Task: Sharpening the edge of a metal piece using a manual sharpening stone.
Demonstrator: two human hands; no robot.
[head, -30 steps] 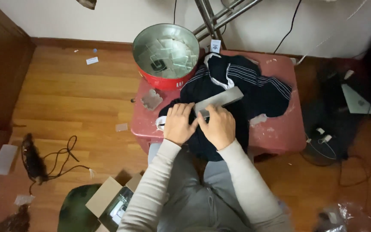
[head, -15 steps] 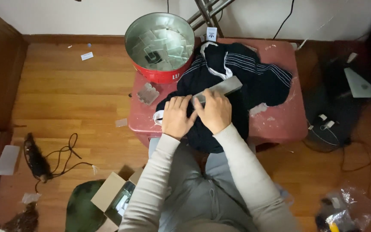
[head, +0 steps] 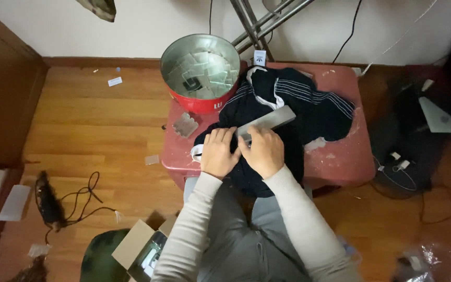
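The left hand (head: 218,152) lies flat, fingers spread and together pointing up the frame, pressed onto a dark navy garment with thin white stripes (head: 293,107) that is heaped over a worn red low table (head: 340,156); the right hand (head: 263,151) sits just beside it, touching it at the thumb side, fingers curled over the near end of a long flat grey metal bar (head: 266,122); the bar lies on the garment, tilted up to the right, its far end free; whether the right fingers pinch the bar or only press on it, I cannot tell; both forearms wear pale beige sleeves; at the table's far left corner stands a round red tin with a silver inside (head: 202,70), holding clear flat pieces; between tin and left hand lies 1 small grey square piece (head: 186,125); on the wooden floor at lower left sits an open cardboard box (head: 141,249).
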